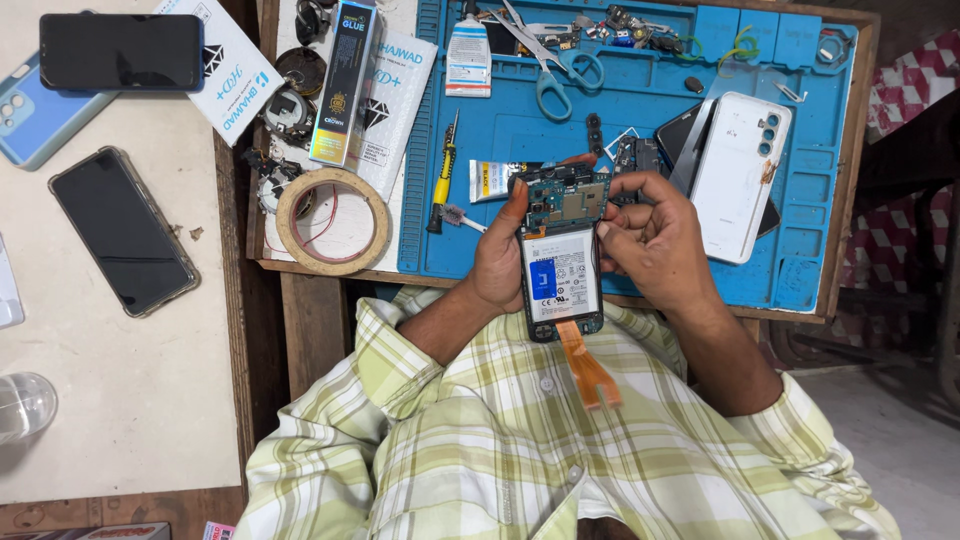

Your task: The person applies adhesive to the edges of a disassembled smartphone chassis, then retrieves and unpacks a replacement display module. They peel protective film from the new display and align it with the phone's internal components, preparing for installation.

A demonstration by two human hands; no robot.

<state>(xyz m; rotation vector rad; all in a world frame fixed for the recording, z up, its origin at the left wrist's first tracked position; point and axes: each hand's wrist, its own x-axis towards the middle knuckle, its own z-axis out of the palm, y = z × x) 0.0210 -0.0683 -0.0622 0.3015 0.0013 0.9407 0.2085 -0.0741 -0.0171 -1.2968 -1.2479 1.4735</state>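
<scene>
I hold an opened phone over the near edge of the blue work mat, its back cover off. Its circuit board is at the far end, a white battery fills the middle, and an orange flex cable hangs from the near end over my shirt. My left hand grips the phone's left side, thumb on the board's edge. My right hand grips the right side, fingertips on the board's upper right corner.
A white phone back cover lies on the mat at right. Scissors, a glue tube, a yellow screwdriver and small parts lie on it too. A tape roll and several phones lie to the left.
</scene>
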